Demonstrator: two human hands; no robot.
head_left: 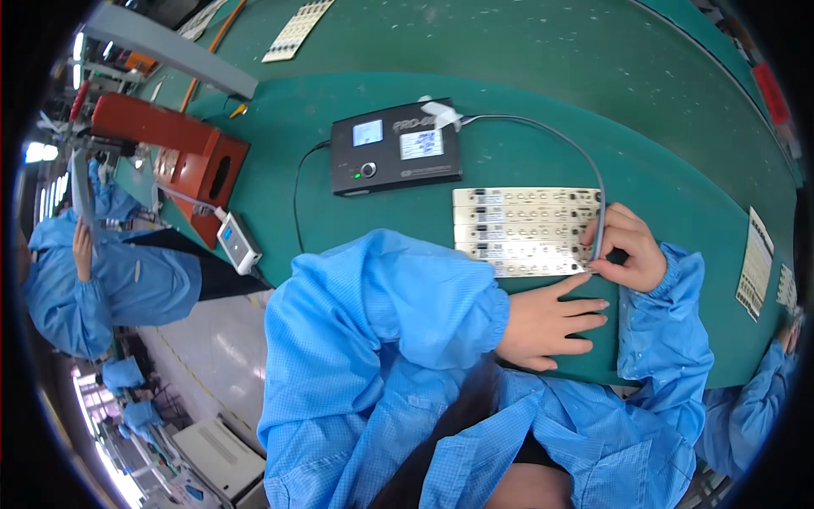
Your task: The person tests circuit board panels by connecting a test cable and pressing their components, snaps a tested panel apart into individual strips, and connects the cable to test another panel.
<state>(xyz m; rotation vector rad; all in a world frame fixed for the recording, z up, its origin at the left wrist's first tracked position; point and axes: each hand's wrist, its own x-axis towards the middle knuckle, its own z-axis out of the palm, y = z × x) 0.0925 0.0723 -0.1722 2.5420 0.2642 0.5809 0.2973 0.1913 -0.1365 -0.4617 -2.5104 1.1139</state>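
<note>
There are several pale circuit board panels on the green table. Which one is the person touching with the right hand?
The wide panel directly before the black box. The right hand rests on its right end; the other panels lie apart, untouched.

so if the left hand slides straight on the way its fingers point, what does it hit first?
Left hand lies flat on the green mat, fingers pointing toward the person's right. First in that line is probably the blue right sleeve, not the circuit board panel.

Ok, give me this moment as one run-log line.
left hand: flat on green mat, empty | right hand: holds grey probe cable tip on circuit board panel | black tester box behind panel
</note>
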